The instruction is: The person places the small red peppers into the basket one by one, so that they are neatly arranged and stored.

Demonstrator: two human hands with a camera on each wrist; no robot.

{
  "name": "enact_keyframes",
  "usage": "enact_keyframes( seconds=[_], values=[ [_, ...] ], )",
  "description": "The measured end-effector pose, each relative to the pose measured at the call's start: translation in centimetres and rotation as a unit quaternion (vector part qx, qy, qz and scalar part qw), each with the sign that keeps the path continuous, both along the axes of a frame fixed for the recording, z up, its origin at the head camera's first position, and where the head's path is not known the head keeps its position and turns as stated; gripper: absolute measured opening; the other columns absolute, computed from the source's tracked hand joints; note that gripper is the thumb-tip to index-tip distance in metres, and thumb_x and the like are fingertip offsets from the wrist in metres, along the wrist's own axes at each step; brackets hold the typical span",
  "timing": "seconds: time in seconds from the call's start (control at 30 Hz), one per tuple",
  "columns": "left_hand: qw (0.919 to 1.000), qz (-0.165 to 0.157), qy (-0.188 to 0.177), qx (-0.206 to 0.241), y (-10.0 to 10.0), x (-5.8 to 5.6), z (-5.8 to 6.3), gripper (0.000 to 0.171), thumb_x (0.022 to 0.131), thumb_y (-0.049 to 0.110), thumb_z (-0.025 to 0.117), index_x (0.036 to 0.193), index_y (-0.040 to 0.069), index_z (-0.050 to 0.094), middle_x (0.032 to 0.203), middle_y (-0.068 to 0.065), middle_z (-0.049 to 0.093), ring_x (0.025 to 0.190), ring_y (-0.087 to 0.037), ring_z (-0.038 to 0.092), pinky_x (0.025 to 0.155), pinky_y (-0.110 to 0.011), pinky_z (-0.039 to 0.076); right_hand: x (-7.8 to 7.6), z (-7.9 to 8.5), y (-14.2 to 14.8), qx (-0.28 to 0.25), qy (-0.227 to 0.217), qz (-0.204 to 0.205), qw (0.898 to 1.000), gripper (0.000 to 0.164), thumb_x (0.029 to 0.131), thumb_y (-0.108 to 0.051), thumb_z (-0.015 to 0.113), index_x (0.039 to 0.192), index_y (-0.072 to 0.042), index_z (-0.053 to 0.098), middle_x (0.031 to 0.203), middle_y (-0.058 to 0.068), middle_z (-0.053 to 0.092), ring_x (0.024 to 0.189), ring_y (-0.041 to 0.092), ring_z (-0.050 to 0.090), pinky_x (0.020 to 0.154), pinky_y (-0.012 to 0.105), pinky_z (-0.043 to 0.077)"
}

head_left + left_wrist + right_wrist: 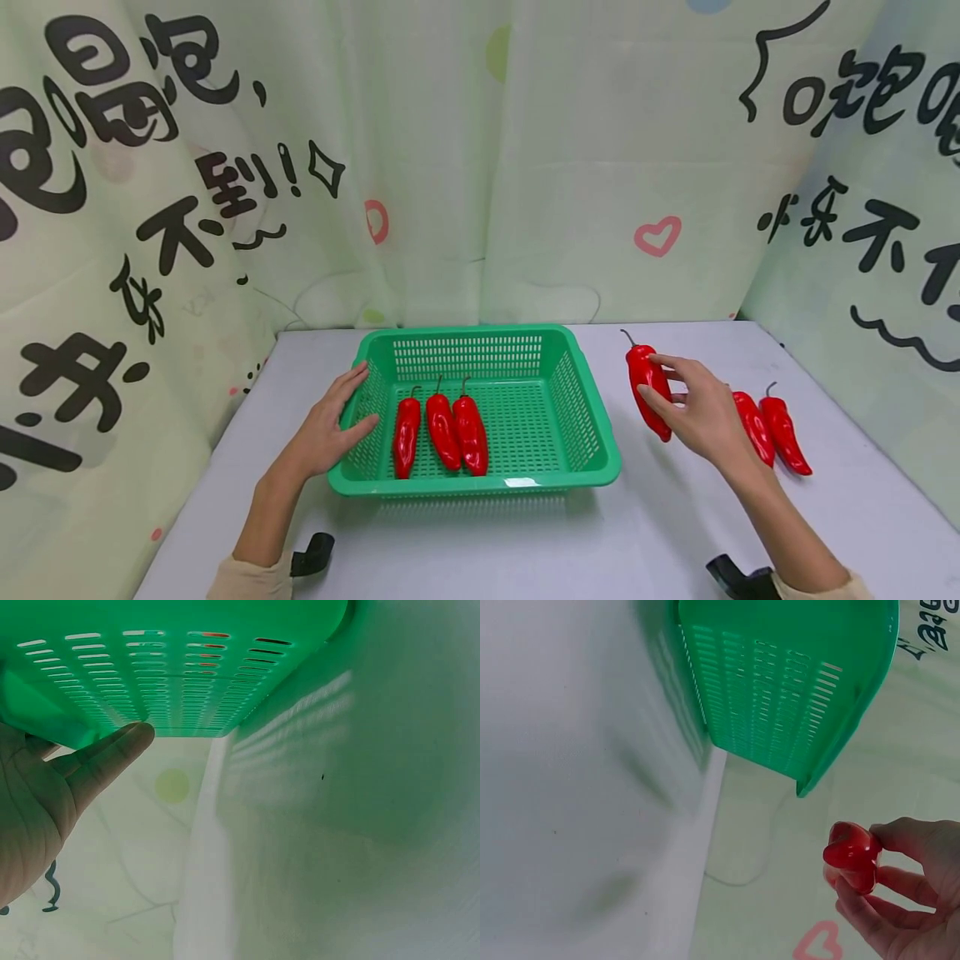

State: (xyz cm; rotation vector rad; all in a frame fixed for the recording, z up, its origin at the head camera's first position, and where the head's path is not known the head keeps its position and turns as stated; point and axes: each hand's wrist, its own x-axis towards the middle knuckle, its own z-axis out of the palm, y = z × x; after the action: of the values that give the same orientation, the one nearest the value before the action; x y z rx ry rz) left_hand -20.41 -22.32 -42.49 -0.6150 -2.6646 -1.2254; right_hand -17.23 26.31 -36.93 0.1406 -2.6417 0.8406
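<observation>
A green plastic basket (pixel 480 483) with slotted walls stands on the table, and three red chili peppers (pixel 471 433) lie side by side in its left half, stems toward the back. My left hand (pixel 326 433) rests against the basket's left rim, fingers extended; in the left wrist view the fingers touch the green side wall. To the right of the basket, my right hand (pixel 693 404) pinches another red chili pepper (pixel 647 387) between thumb and fingers, held above the table. In the right wrist view the pepper's rounded tip (pixel 851 855) faces the camera.
Two more red chili peppers (pixel 783 433) lie on the white table (pixel 645 533) right of my right hand, one partly hidden by it. A pale printed curtain (pixel 600 167) hangs behind the table and along both sides. Dark wrist straps (pixel 313 554) show at both cuffs.
</observation>
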Motion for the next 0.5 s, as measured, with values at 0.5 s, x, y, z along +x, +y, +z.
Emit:
enact_keyframes(
  seconds=[0.5],
  values=[
    [1.0000,0.004,0.000,-0.004,-0.1,-0.1,-0.1,0.072,0.096,0.020,0.064,0.157,-0.003,0.034,0.165,-0.020,0.029,0.150,-0.046,0.028,0.111,-0.071,0.033,-0.1,0.6,-1.6,-0.012,-0.010,0.021,1.000,0.068,0.086,-0.014,0.082,0.144,0.004,0.051,0.134,0.030,0.054,0.114,0.050,0.058,0.076,0.057,0.061]
  ],
)
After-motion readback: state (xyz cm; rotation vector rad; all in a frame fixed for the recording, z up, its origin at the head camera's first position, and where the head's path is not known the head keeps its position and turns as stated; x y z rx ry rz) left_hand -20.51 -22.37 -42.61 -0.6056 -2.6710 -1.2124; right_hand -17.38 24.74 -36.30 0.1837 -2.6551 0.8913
